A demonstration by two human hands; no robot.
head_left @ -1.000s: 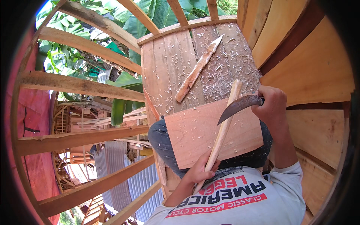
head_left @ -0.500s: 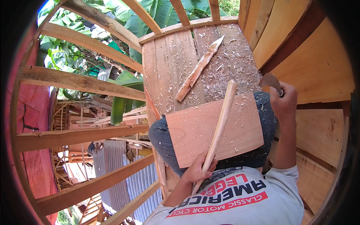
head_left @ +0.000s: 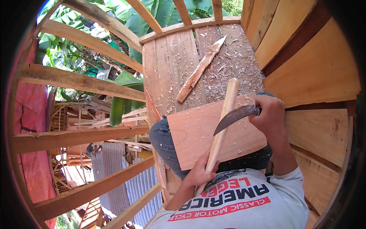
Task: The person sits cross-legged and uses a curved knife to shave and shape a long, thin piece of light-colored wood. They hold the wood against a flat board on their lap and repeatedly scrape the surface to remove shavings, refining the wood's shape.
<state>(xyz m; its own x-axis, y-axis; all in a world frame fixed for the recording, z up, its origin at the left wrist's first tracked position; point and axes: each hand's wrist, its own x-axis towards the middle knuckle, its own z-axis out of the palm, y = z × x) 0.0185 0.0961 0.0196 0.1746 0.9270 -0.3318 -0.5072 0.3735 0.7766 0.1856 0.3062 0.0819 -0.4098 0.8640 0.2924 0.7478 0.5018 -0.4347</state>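
My left hand [head_left: 201, 170] is wrapped round the lower part of a pale wooden stick [head_left: 218, 149], which slants up and away from my body. A flat wooden board [head_left: 187, 133] lies across my lap beneath the stick. In my right hand [head_left: 270, 113] I grip a knife with a dark, curved blade [head_left: 236, 117]. The blade crosses over the stick's upper half, its tip pointing left; whether it touches the wood I cannot tell. The knife's handle is mostly hidden in my fist.
A roughly cut, pointed piece of wood [head_left: 201, 70] lies on the plank floor [head_left: 162, 57], among scattered shavings. A wooden panel wall [head_left: 312, 80] rises close on my right. On the left runs a railing of wooden bars [head_left: 82, 135], with corrugated sheets [head_left: 110, 164] beyond it.
My right hand has swung the knife inward from the right, bringing its blade over the stick. My left hand keeps its hold with little movement.
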